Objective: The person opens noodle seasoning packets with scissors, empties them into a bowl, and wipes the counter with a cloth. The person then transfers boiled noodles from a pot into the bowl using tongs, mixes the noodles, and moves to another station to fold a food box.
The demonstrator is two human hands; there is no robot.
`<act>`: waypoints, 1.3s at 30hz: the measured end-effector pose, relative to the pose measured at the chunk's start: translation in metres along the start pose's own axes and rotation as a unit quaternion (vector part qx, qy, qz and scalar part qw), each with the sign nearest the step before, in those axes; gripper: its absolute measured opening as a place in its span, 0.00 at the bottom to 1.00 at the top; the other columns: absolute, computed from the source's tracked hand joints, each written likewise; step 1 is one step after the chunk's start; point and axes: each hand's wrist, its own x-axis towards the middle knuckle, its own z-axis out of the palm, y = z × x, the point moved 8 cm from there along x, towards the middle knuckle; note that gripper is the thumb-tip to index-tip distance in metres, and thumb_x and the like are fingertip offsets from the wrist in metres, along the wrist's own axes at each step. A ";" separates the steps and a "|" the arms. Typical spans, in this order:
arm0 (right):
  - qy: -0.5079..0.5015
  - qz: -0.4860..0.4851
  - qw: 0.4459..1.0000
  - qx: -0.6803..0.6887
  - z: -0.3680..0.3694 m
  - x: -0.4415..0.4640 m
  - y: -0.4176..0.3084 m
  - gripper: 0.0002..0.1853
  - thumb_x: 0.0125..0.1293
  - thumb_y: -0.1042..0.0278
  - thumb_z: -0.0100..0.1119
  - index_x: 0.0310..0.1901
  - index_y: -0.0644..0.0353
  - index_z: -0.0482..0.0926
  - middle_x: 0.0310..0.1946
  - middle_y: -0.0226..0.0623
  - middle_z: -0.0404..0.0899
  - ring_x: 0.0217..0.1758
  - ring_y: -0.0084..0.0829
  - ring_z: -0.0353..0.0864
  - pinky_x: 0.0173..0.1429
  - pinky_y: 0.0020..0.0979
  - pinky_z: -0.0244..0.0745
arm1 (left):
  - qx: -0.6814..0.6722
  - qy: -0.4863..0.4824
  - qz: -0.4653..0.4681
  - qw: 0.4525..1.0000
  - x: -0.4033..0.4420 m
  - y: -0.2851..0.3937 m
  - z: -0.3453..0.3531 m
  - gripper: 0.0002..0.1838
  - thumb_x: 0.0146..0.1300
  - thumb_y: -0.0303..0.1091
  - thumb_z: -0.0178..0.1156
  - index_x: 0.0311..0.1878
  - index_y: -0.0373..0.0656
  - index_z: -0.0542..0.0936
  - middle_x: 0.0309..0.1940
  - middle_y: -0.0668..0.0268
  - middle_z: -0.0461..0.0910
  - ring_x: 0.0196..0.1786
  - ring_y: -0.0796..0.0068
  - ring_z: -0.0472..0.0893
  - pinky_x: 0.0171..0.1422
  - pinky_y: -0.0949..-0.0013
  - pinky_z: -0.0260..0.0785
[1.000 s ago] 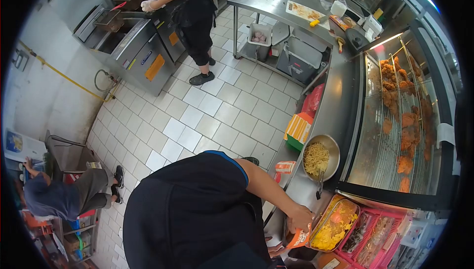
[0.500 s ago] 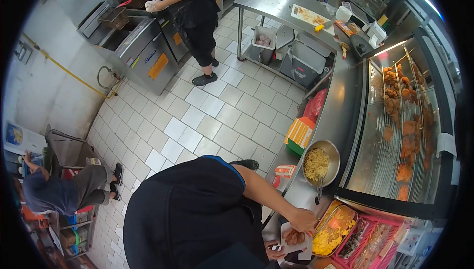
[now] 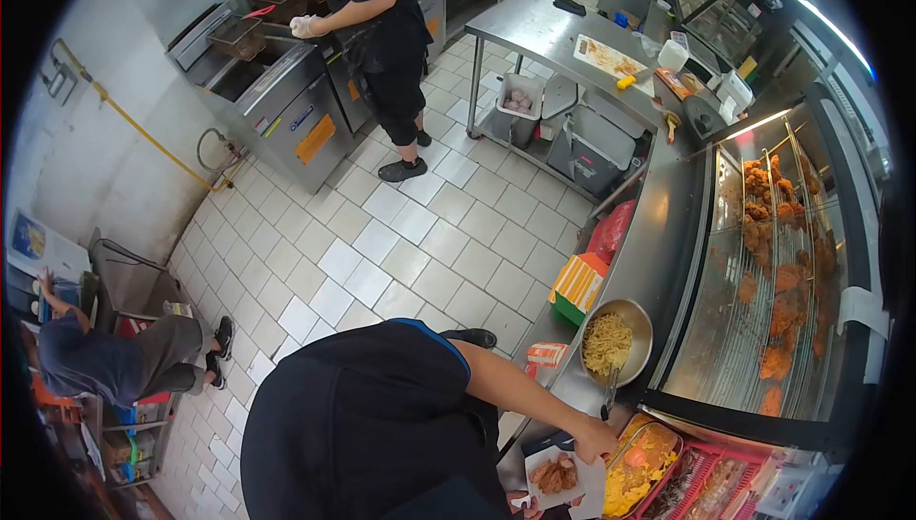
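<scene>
A white paper takeaway box [image 3: 540, 499] with its flap raised sits low in the view, holding brown fried chicken pieces [image 3: 555, 474]. My left hand [image 3: 597, 440] reaches across from the black sleeve, its fingers curled at the top of the box's flap. At the near side of the box is my right hand [image 3: 525, 507], partly hidden by my body, with fingers against the box wall. Just right of my left hand lies a tray of yellow and orange food [image 3: 652, 458]. A steel bowl of fries [image 3: 608, 341] with tongs in it stands farther up the counter.
A heated glass case [image 3: 763, 329] with fried chicken lines the right side. Pink baskets [image 3: 711, 472] hold packets beside the tray. One co-worker [image 3: 377, 52] stands by the fryers [image 3: 277, 91]; another [image 3: 105, 358] bends at the left. Grey bins [image 3: 592, 148] sit under the steel table [image 3: 515, 19].
My left hand has shifted slightly down at the flap, and the box has moved a little left and shows more of the chicken. The camera view has shifted slightly.
</scene>
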 end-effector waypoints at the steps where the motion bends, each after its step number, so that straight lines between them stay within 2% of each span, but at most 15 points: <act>1: -0.003 0.003 1.000 -0.002 -0.002 -0.001 0.000 0.25 0.67 0.54 0.64 0.56 0.66 0.75 0.42 0.48 0.84 0.45 0.41 0.83 0.52 0.39 0.76 | -0.010 0.006 0.029 1.000 -0.001 0.004 -0.002 0.11 0.54 0.40 0.66 0.31 0.41 0.85 0.31 0.54 0.84 0.41 0.50 0.84 0.44 0.51 0.74; 2: -0.006 0.007 1.000 -0.001 -0.003 -0.002 -0.001 0.25 0.67 0.54 0.64 0.56 0.66 0.75 0.42 0.48 0.84 0.45 0.41 0.83 0.51 0.39 0.76 | -0.011 0.008 0.029 0.999 -0.003 0.009 -0.005 0.11 0.54 0.40 0.66 0.31 0.41 0.85 0.31 0.54 0.84 0.41 0.50 0.84 0.44 0.51 0.74; 4: -0.012 0.012 1.000 -0.003 -0.006 -0.005 -0.002 0.25 0.68 0.54 0.64 0.56 0.66 0.75 0.42 0.48 0.84 0.44 0.41 0.83 0.51 0.38 0.76 | 0.057 0.164 -0.032 0.984 -0.009 0.018 -0.037 0.06 0.51 0.33 0.64 0.30 0.41 0.83 0.29 0.53 0.83 0.40 0.49 0.84 0.43 0.50 0.74; 8: -0.019 0.023 1.000 -0.002 -0.012 -0.011 -0.005 0.24 0.68 0.54 0.63 0.55 0.66 0.75 0.41 0.48 0.84 0.43 0.40 0.83 0.50 0.38 0.76 | 0.087 0.212 -0.013 0.973 0.000 0.018 -0.031 0.12 0.50 0.35 0.66 0.36 0.38 0.80 0.25 0.54 0.82 0.34 0.47 0.83 0.38 0.48 0.74; 10: -0.020 0.029 0.999 -0.001 -0.018 -0.016 -0.003 0.24 0.69 0.54 0.63 0.55 0.67 0.75 0.41 0.48 0.84 0.42 0.40 0.83 0.49 0.37 0.77 | 0.066 0.065 0.029 0.995 -0.006 0.034 -0.018 0.17 0.49 0.35 0.68 0.39 0.36 0.78 0.28 0.51 0.82 0.38 0.48 0.83 0.41 0.48 0.74; 13: -0.028 0.043 0.999 0.002 -0.024 -0.022 -0.006 0.24 0.69 0.54 0.62 0.55 0.67 0.75 0.40 0.48 0.84 0.42 0.40 0.83 0.48 0.37 0.77 | 0.096 -0.009 0.125 0.987 -0.025 0.045 -0.008 0.22 0.46 0.34 0.70 0.44 0.35 0.77 0.34 0.50 0.82 0.43 0.49 0.83 0.44 0.49 0.74; 17: -0.034 0.066 0.997 0.008 -0.038 -0.035 -0.006 0.24 0.70 0.54 0.62 0.55 0.67 0.75 0.40 0.48 0.84 0.41 0.39 0.83 0.47 0.36 0.77 | 0.013 -0.001 0.195 0.981 -0.068 0.052 -0.035 0.24 0.48 0.33 0.72 0.49 0.38 0.78 0.40 0.52 0.83 0.48 0.53 0.83 0.48 0.52 0.74; 19: -0.039 0.080 0.996 0.011 -0.046 -0.042 -0.006 0.23 0.71 0.54 0.61 0.55 0.67 0.75 0.39 0.48 0.84 0.40 0.39 0.83 0.47 0.36 0.77 | -0.170 -0.043 0.105 0.979 -0.091 0.035 -0.059 0.22 0.55 0.39 0.70 0.51 0.40 0.80 0.40 0.56 0.84 0.43 0.59 0.84 0.47 0.59 0.76; 23: -0.049 0.085 0.995 0.012 -0.073 -0.055 -0.013 0.23 0.71 0.54 0.61 0.55 0.67 0.75 0.39 0.48 0.84 0.39 0.38 0.83 0.46 0.35 0.77 | -0.161 0.072 -0.042 0.983 -0.136 0.004 -0.135 0.16 0.64 0.35 0.63 0.53 0.40 0.79 0.37 0.59 0.85 0.40 0.65 0.85 0.46 0.62 0.76; 27: -0.011 -0.026 0.999 -0.017 -0.084 -0.041 -0.055 0.22 0.72 0.51 0.60 0.52 0.64 0.74 0.37 0.40 0.82 0.39 0.26 0.79 0.45 0.28 0.76 | -0.146 0.194 -0.134 0.961 -0.160 -0.051 -0.160 0.15 0.65 0.35 0.62 0.53 0.41 0.79 0.35 0.59 0.84 0.39 0.64 0.85 0.45 0.62 0.76; 29: 0.005 -0.045 0.999 0.026 -0.086 -0.034 -0.082 0.22 0.71 0.52 0.61 0.54 0.61 0.74 0.38 0.42 0.83 0.35 0.28 0.81 0.40 0.25 0.76 | -0.148 0.229 -0.157 0.949 -0.169 -0.067 -0.164 0.16 0.65 0.38 0.64 0.52 0.41 0.79 0.34 0.59 0.84 0.39 0.65 0.84 0.44 0.62 0.76; 32: -0.040 -0.056 0.997 0.023 -0.059 0.005 -0.050 0.10 0.66 0.68 0.63 0.44 0.65 0.79 0.38 0.45 0.86 0.46 0.45 0.86 0.52 0.41 0.78 | -0.196 0.227 -0.204 0.932 -0.177 -0.098 -0.152 0.19 0.63 0.40 0.68 0.52 0.41 0.78 0.37 0.62 0.84 0.39 0.71 0.83 0.44 0.65 0.76; 34: 0.066 -0.124 0.984 -0.108 -0.076 0.001 -0.100 0.10 0.67 0.67 0.61 0.42 0.67 0.79 0.33 0.50 0.84 0.39 0.46 0.86 0.46 0.40 0.78 | -0.261 0.225 -0.181 0.921 -0.183 -0.098 -0.150 0.15 0.64 0.32 0.65 0.53 0.43 0.77 0.38 0.65 0.84 0.41 0.74 0.83 0.45 0.68 0.76; 37: 0.102 -0.108 0.987 -0.058 -0.094 0.016 -0.115 0.12 0.67 0.65 0.61 0.44 0.66 0.79 0.36 0.49 0.83 0.41 0.48 0.83 0.49 0.41 0.75 | -0.238 0.183 -0.259 0.918 -0.193 -0.108 -0.154 0.18 0.66 0.26 0.56 0.60 0.44 0.74 0.42 0.65 0.82 0.43 0.77 0.80 0.45 0.71 0.74; 39: 0.111 -0.125 0.986 0.010 -0.090 0.032 -0.122 0.14 0.67 0.63 0.62 0.46 0.66 0.79 0.40 0.48 0.82 0.47 0.48 0.81 0.52 0.42 0.73 | -0.247 0.178 -0.278 0.911 -0.190 -0.123 -0.152 0.20 0.71 0.30 0.52 0.65 0.45 0.69 0.43 0.64 0.82 0.44 0.78 0.80 0.43 0.71 0.74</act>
